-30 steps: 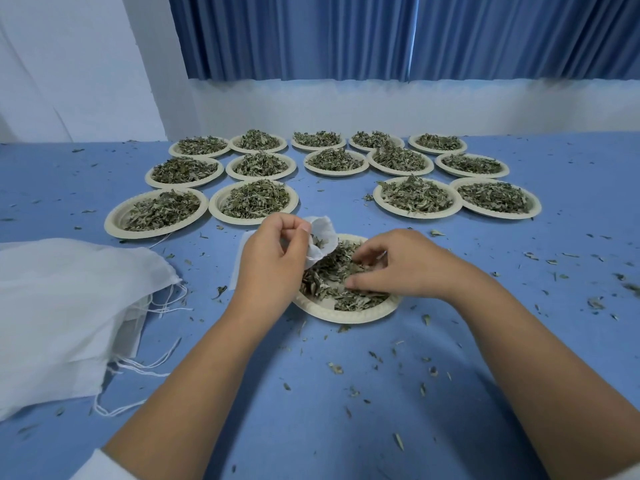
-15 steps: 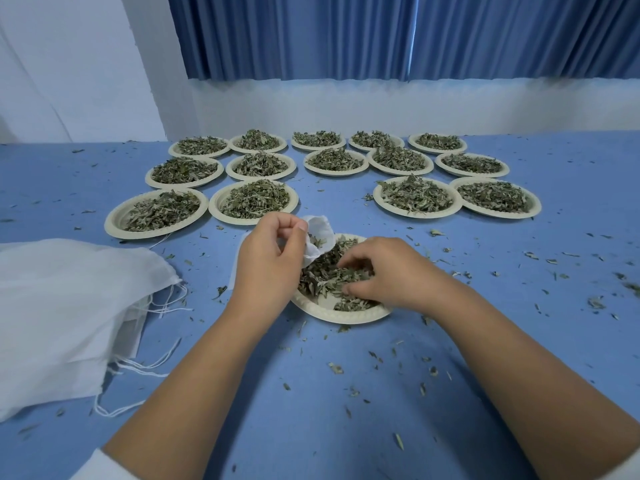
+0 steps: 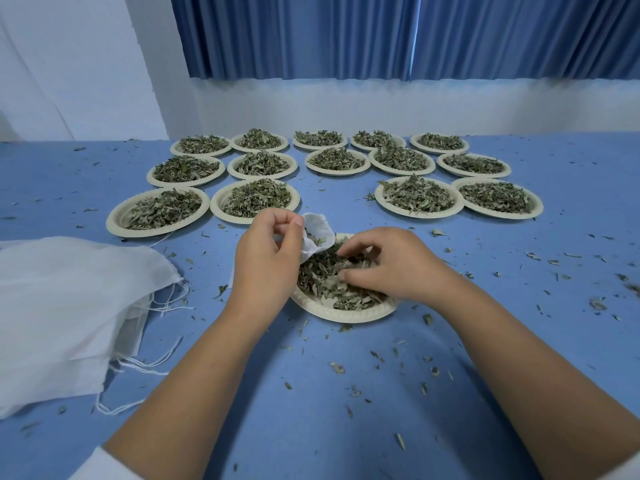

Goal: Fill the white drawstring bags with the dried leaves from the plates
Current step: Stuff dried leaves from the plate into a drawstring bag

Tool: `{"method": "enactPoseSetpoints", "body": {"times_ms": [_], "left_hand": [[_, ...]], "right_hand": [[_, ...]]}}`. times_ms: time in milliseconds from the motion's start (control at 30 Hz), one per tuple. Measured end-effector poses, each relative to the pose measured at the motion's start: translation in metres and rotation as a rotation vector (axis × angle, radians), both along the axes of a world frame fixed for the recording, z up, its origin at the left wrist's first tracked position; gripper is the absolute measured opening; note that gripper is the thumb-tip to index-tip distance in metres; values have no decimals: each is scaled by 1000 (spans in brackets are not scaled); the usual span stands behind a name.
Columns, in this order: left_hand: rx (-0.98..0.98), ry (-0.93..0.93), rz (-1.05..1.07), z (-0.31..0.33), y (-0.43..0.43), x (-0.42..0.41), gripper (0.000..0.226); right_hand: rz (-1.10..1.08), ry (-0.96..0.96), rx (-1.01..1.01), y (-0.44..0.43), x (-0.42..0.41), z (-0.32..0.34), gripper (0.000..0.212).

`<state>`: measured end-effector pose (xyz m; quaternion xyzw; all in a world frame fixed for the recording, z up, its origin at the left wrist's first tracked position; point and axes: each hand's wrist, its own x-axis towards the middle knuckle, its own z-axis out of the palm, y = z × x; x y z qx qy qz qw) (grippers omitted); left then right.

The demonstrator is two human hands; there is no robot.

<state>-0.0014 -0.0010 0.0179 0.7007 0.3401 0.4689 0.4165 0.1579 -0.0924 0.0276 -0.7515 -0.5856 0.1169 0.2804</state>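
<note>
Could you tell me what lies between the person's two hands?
In the head view: the small white drawstring bag's open mouth and dried green leaves on the round beige paper plate.

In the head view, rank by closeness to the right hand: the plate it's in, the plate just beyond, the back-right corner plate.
1. Front plate, under the right hand, centre.
2. Plate just beyond, near row.
3. Corner plate, back right.

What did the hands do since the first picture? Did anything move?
The right hand slid a little left over the near plate, toward the white bag, curled fingers gathering dried leaves. The left hand kept pinching the bag open at the plate's edge. The other plates and the pile of bags stayed put.
</note>
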Motion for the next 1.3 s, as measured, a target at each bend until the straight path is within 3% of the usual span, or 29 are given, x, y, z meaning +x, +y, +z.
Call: {"method": "enactPoseSetpoints", "body": {"times_ms": [100, 367, 633, 867, 967, 1167, 1300], "left_hand": [[1, -2, -4, 1, 0, 0, 12], [-9, -3, -9, 0, 0, 1, 11], [2, -43, 17, 0, 0, 0, 11], [-17, -4, -16, 0, -2, 2, 9], [-19, 12, -37, 0, -5, 3, 9], [-20, 39, -102, -1, -9, 4, 8], [10, 114, -191, -3, -15, 6, 11]], "right_hand": [[42, -66, -58, 2, -8, -6, 37], [26, -88, 12, 6, -11, -13, 19], [-120, 434, 396, 1, -8, 7, 15], [-89, 745, 417, 0, -11, 10, 15], [-45, 672, 379, 0, -12, 8, 16], [-59, 253, 317, 4, -19, -2, 14], [-108, 236, 311, 6, -19, -4, 18]]}}
